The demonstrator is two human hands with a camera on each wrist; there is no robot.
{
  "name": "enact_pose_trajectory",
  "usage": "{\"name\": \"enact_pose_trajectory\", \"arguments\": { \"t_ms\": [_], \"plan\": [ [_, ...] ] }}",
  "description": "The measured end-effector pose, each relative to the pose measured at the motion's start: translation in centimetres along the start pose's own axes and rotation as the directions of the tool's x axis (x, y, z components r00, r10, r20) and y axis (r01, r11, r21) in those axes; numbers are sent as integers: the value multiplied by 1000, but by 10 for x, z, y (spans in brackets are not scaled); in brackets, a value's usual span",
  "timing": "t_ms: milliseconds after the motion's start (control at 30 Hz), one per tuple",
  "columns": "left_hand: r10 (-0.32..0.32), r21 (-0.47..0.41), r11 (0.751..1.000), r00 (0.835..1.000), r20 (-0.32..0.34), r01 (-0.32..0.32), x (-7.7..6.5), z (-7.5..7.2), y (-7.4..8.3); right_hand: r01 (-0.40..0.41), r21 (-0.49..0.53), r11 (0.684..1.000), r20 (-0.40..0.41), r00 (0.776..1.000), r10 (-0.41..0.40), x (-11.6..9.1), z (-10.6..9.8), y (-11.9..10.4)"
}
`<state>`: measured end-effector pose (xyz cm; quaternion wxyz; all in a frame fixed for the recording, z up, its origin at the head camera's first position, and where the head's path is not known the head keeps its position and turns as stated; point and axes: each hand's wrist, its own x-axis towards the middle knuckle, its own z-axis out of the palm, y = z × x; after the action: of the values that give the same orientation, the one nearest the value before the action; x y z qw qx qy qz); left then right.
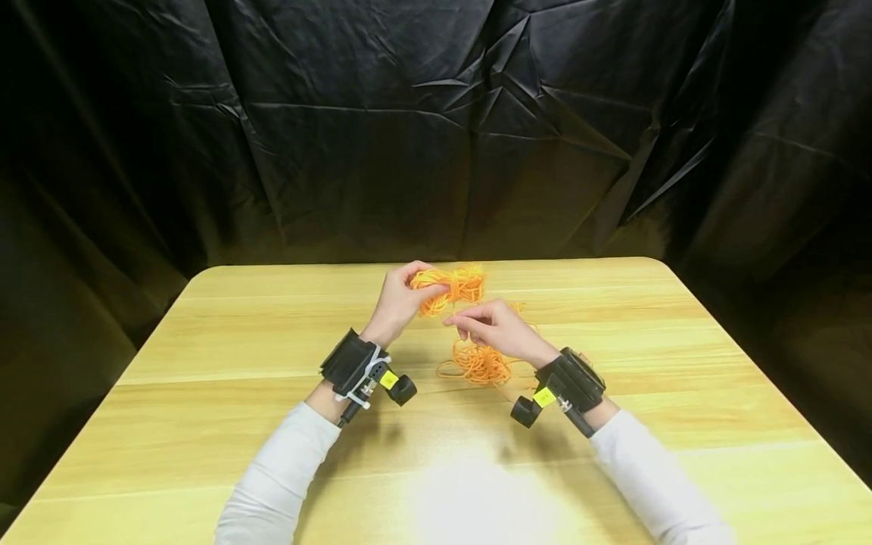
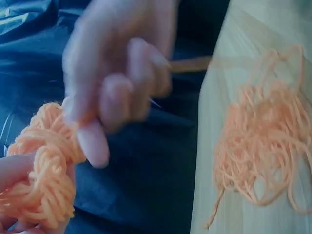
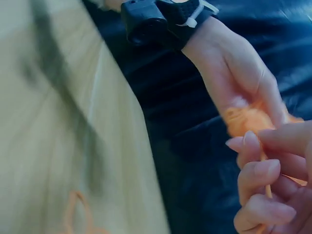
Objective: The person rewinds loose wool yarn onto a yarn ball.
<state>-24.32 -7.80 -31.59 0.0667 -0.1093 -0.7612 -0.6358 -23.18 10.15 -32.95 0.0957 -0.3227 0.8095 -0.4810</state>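
My left hand grips a bundle of orange yarn above the far part of the table, thumb across its front. Strands wrap around the bundle's middle, pinching it into two lobes; the left wrist view shows its thick loops close up. Just below and to the right, my right hand pinches a single strand that leads from the bundle and passes along the curled fingers. A loose, tangled heap of the same yarn lies on the table beneath the right hand, which is blurred in the left wrist view.
The light wooden table has rounded far corners. Behind it hangs a creased black sheet. Each wrist wears a black strap with a small camera. A bright glare spot lies on the table's near middle.
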Motion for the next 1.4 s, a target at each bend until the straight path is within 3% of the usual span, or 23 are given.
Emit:
{"name": "enact_pose_trajectory", "arguments": {
  "t_ms": [200,367,567,767,967,1133,1233,1400],
  "plan": [
    [30,78,997,999,12,-31,2,1,-5,103,-192,976,23,995,-101,0,-11,-22],
    [33,111,993,999,30,-37,2,1,-5,118,-236,965,-24,992,-127,2,-26,-36],
    [22,155,987,992,122,-41,0,1,-5,51,-105,993,-102,993,-62,5,-41,-40],
    [-16,161,987,976,217,-20,0,2,-5,1,-20,1000,-165,986,-5,10,-49,-30],
    [-20,125,992,944,328,-22,-2,1,-6,-24,81,996,-218,975,41,14,-50,-14],
    [-4,40,999,919,395,-13,-3,-2,-2,-74,179,981,-269,956,121,13,-44,-1],
    [-1,-3,1000,926,377,3,-3,-2,2,-75,264,962,-260,955,146,12,-36,7],
    [11,-75,997,955,297,12,-3,1,4,-36,280,959,-238,965,106,8,-18,19]
  ]
}}
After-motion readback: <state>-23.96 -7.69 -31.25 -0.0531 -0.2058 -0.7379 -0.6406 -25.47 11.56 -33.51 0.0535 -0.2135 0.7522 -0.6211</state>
